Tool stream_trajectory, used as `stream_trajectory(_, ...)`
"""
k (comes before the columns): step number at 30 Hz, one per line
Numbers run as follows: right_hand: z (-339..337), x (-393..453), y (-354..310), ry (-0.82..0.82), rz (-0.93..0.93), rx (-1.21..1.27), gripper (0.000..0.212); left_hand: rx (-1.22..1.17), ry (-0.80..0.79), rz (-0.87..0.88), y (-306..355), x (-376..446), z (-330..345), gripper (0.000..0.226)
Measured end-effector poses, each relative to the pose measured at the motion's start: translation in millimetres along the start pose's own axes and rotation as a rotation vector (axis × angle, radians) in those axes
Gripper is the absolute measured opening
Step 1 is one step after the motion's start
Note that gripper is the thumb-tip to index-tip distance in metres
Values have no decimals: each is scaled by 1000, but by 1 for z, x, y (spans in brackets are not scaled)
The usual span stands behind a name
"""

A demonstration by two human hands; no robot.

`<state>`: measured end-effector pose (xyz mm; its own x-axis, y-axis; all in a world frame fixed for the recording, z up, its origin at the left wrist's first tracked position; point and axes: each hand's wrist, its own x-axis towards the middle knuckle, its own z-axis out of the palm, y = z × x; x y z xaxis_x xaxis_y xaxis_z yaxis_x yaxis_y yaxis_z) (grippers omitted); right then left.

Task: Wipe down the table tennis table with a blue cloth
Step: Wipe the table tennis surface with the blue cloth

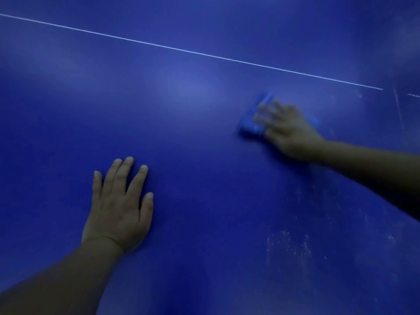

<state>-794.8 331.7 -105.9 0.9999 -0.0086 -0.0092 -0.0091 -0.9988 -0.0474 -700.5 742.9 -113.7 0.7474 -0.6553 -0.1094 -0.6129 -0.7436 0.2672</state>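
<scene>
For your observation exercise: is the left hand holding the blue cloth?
No, the left hand lies flat on the blue table; the blue cloth is under the right hand.

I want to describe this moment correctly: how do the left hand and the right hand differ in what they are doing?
The left hand lies flat and bare on the table; the right hand presses on the blue cloth.
The left hand looks sharp; the right hand is blurred.
The left hand is nearer the camera; the right hand reaches farther out, closer to the white line.
Both have straight fingers, palm down.
</scene>
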Motion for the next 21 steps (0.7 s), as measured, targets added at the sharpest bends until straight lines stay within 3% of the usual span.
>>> stream_trajectory(2, -2, 17, 27, 38, 356, 33, 55, -5, 7, -3, -1, 0, 0, 69)
stream_trajectory(5, 0, 14, 17, 49, 433, 14, 58, 1, 3, -1, -1, -1, 2, 69)
stream_trajectory(7, 4, -16, -11, 6, 294, 7, 60, -2, 10, 2, -1, -1, 2, 69)
stream_trajectory(12, 18, -171, -113, -187, -369, 53, 50, -2, 15, 9, -2, 0, 2, 68)
stream_trajectory(14, 13, -164, -99, -198, -439, 48, 47, 8, 16, 13, -2, 0, 1, 67)
stream_trajectory(16, 11, -113, -65, -86, -240, 4, 49, 15, 20, 14, -2, 0, 1, 68)
stream_trajectory(19, 1, -30, -20, 36, 290, 55, 55, 20, 33, 11, -2, 0, 2, 68)
stream_trajectory(21, 2, 0, -21, 65, 439, 89, 48, 21, 40, 14, -2, -2, 3, 67)
